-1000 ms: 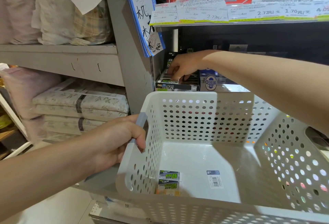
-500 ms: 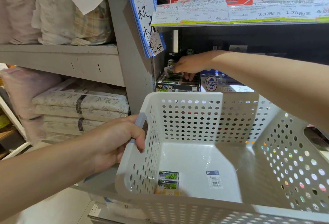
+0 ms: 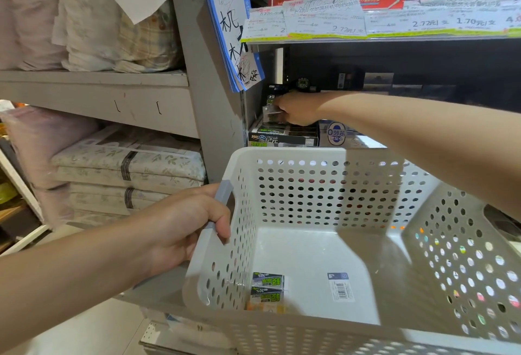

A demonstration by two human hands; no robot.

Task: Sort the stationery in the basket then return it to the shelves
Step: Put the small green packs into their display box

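Shelving step: right hand (image 3: 296,108) gripping pack (image 3: 271,112) above basket (image 3: 296,154), left hand (image 3: 186,230) gripping handle (image 3: 222,194); next, remaining packs (image 3: 267,289).

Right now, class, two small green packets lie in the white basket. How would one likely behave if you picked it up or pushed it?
The packets look small and boxy, so probably light and fairly stiff. Lying flat on the smooth basket floor, one would likely slide, not roll. The left hand grips the handle; tilting might shift them.
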